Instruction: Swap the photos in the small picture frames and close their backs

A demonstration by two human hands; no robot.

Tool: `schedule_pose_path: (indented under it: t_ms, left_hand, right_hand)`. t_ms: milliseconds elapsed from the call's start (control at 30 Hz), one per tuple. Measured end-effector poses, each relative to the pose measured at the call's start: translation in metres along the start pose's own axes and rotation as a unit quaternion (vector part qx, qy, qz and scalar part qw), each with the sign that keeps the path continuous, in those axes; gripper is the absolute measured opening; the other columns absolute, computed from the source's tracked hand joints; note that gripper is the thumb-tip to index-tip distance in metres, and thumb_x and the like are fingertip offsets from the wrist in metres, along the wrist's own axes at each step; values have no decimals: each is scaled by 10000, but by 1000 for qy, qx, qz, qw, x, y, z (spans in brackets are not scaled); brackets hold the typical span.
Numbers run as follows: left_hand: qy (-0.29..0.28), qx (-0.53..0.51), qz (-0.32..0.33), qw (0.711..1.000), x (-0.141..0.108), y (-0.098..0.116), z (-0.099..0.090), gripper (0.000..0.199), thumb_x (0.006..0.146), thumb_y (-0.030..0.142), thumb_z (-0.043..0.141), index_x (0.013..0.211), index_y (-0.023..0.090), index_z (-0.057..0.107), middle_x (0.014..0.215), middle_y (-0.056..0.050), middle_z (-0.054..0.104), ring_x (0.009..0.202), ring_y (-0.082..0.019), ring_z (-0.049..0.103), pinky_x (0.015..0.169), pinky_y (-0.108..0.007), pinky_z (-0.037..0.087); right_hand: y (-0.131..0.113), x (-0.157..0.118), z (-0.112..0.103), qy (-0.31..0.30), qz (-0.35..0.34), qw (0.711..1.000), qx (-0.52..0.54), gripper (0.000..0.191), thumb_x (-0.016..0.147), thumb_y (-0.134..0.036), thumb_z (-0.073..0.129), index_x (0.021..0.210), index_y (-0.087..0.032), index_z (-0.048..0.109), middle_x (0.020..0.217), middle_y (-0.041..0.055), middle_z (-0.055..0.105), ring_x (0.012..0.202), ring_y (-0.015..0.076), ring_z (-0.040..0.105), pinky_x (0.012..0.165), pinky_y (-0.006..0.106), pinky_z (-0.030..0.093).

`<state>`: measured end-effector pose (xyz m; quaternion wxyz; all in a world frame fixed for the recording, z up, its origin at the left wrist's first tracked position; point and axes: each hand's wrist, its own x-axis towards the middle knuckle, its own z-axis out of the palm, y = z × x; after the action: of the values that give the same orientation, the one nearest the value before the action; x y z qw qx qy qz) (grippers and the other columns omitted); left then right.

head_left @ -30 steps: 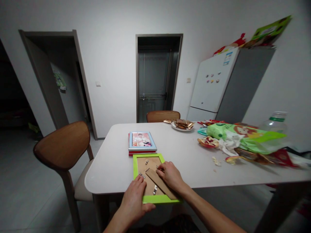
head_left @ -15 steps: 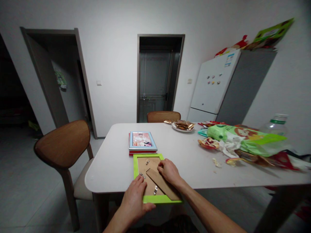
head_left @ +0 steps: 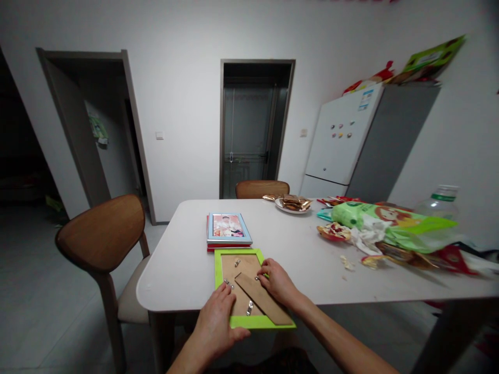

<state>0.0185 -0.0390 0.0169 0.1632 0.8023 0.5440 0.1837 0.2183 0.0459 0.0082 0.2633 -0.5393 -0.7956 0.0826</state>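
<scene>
On white table point(head_left: 179, 259), right of near-left corner: positioning green frame point(head_left: 241, 297) back-up, overhanging near edge, between left hand point(head_left: 217, 314) and right hand point(head_left: 278, 283); resting left unclenched on left border; curling right over right border at metal clip point(head_left: 257, 278), pinching or merely touching: cannot tell.

Left hand point(head_left: 216, 319) on the face-down lime-green photo frame point(head_left: 218, 270), right hand point(head_left: 278, 283) fingering a metal clip point(head_left: 257, 278) beside the brown easel stand point(head_left: 265, 303), blue photo frame point(head_left: 229, 228) just beyond!
</scene>
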Motion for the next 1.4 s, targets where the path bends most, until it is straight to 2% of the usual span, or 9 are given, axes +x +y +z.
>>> schedule_pose_path:
  t_ms: [133, 267, 433, 633, 967, 1067, 1200, 1400]
  left_hand:
    - [2, 3, 6, 1000, 0, 0, 1, 669, 529, 424, 660, 1103, 115, 508, 1288, -141, 390, 1225, -261, 279, 1012, -375, 245]
    - [2, 3, 8, 1000, 1, -1, 3, 659, 534, 433, 653, 1104, 136, 505, 1291, -127, 391, 1228, -258, 274, 1010, -384, 244]
    - [-3, 6, 6, 1000, 1, 1, 1, 665, 537, 425, 655, 1104, 111, 507, 1289, -145, 388, 1228, -262, 273, 1013, -377, 241]
    - [-1, -2, 8, 1000, 0, 1, 0, 679, 516, 417, 677, 1098, 109, 513, 1282, -143, 398, 1222, -256, 287, 1009, -362, 256]
    - [-2, -16, 16, 1000, -1, -4, 2, 717, 502, 417, 697, 1117, 105, 501, 1288, -142, 390, 1223, -253, 284, 1011, -362, 257]
    - [-4, -17, 12, 1000, -1, -4, 2, 731, 503, 426, 697, 1120, 89, 498, 1290, -153, 383, 1221, -257, 286, 1014, -364, 251]
    - [-5, -15, 14, 1000, -1, -3, 1, 722, 501, 417, 698, 1112, 84, 504, 1285, -157, 388, 1215, -258, 298, 1012, -369, 253]
    - [-1, -14, 21, 1000, -2, -4, 2, 704, 509, 388, 703, 1107, 75, 503, 1282, -162, 392, 1216, -257, 296, 1009, -372, 262]
  right_hand:
    - [6, 0, -1, -1, 1, 1000, 7, 210, 731, -173, 447, 736, -148, 655, 833, 71, 534, 791, 149, 496, 749, 243, 379]
    - [5, 1, -4, -12, 10, 1000, -1, 198, 724, -160, 451, 704, -153, 648, 822, 64, 536, 780, 145, 498, 746, 242, 377]
    - [3, -2, -7, -30, -25, 999, -9, 204, 711, -144, 447, 633, -161, 635, 792, 58, 537, 795, 151, 492, 755, 255, 366]
    - [9, -8, -5, -4, -34, 999, 3, 199, 685, -119, 432, 655, -158, 625, 801, 57, 526, 790, 150, 486, 750, 254, 370]
    - [9, -10, -8, -2, -60, 998, 13, 174, 651, -96, 424, 588, -163, 572, 774, 51, 514, 788, 148, 485, 746, 248, 385]
    - [14, -13, -6, 16, -52, 998, 21, 187, 660, -108, 417, 640, -160, 595, 837, 64, 531, 823, 151, 492, 779, 256, 383]
    - [14, -10, -3, 44, -15, 999, 5, 252, 670, -115, 417, 811, -142, 624, 894, 82, 560, 862, 165, 497, 820, 273, 368]
    - [-13, 24, 4, 33, -37, 999, -6, 251, 718, -165, 440, 875, -157, 636, 916, 80, 595, 867, 161, 508, 798, 248, 357]
